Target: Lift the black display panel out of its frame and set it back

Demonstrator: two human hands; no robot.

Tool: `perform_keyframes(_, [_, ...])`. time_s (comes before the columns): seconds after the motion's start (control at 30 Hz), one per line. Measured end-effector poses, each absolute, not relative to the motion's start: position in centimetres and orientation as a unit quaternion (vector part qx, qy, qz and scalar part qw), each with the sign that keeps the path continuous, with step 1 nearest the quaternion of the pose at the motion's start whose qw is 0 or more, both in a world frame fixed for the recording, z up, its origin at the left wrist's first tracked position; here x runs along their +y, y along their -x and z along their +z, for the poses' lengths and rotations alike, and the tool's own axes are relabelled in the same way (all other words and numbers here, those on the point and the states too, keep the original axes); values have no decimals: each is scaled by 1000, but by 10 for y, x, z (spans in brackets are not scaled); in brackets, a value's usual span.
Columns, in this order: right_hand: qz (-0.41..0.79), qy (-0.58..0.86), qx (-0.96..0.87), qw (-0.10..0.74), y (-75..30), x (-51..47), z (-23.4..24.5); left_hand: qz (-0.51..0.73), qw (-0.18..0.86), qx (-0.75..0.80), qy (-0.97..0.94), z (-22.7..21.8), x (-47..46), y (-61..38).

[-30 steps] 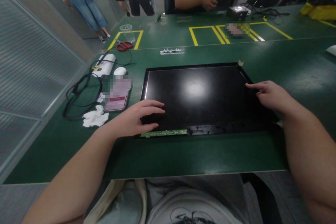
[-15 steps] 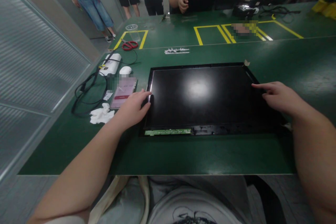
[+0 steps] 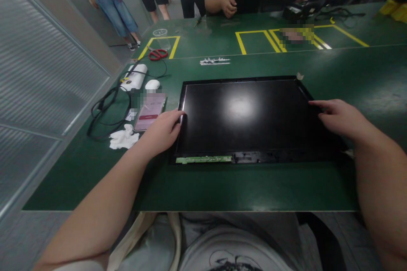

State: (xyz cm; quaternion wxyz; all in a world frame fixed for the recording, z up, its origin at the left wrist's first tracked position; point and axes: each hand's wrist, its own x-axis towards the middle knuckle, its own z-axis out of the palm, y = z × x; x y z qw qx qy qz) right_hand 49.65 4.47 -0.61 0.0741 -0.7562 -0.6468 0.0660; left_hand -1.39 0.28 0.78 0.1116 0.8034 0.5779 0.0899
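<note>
The display panel (image 3: 244,118) lies flat on the worktop (image 3: 222,186), long axis left to right. Left hand (image 3: 162,129) touches its left edge, right hand (image 3: 341,118) its right edge, fingers (image 3: 173,117) loose, clamped on nothing.

I moved my left hand (image 3: 160,129) off the screen (image 3: 244,114) face; fingers (image 3: 178,114) now at its left edge.

This is an electronics workshop: a long green bench (image 3: 222,186) with yellow marked boxes (image 3: 254,40) at the top, an opened screen panel (image 3: 241,114) in the centre, cables (image 3: 104,110) at left.
</note>
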Motion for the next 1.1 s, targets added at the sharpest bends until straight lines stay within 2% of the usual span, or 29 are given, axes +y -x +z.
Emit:
perform_keyframes(0.23, [118,809,-572,63,-488,42,6,103,124,577,-801,5,4,16])
perform_keyframes(0.43, [127,800,-577,104,-494,44,1,108,126,581,-797,7,5,17])
perform_keyframes(0.6, [143,814,-554,99,-489,43,5,102,127,585,-795,8,5,15])
perform_keyframes(1.1, [133,812,-553,133,-493,44,-1,99,119,584,-797,6,5,15])
